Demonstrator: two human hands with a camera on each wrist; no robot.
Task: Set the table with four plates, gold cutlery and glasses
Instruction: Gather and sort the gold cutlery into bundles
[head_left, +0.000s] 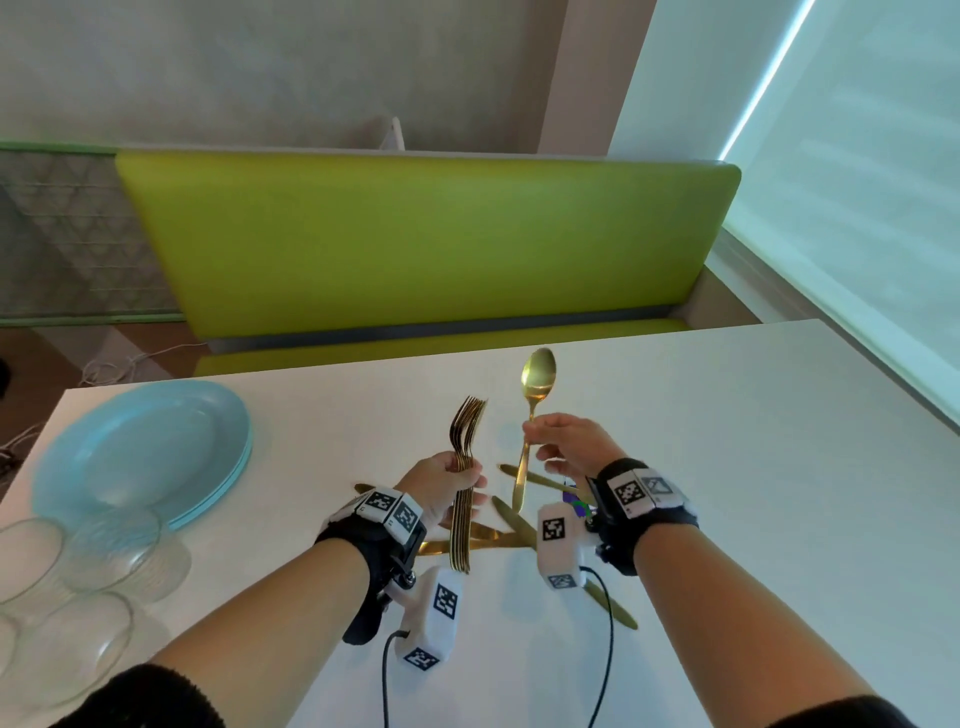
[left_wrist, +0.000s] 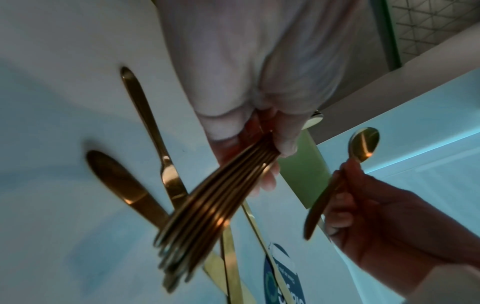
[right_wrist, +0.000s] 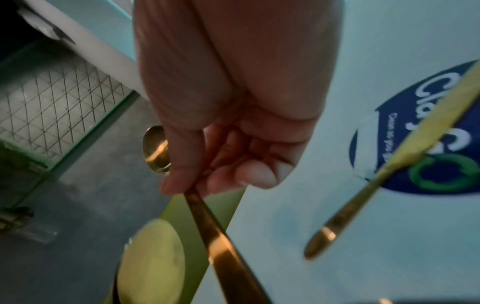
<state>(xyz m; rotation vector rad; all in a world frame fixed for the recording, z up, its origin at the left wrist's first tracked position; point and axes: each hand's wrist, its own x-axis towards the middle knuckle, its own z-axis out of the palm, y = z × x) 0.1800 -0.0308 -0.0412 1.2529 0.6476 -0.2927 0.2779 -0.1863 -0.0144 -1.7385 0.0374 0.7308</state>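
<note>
A green upholstered bench (head_left: 415, 244) stands behind the white tabletop (head_left: 727, 467). A round blue-and-green sticker (right_wrist: 426, 148) lies on the tabletop. White cables (head_left: 111, 366) lie on the floor, left of the bench.

bright daylight from right, wrist views dim — blurred

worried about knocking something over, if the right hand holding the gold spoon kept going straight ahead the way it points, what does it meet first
Probably nothing on the white table: ahead of the right hand and its gold spoon lies bare tabletop, then the lime-green bench backrest beyond the far edge. Depth is hard to judge.
</note>
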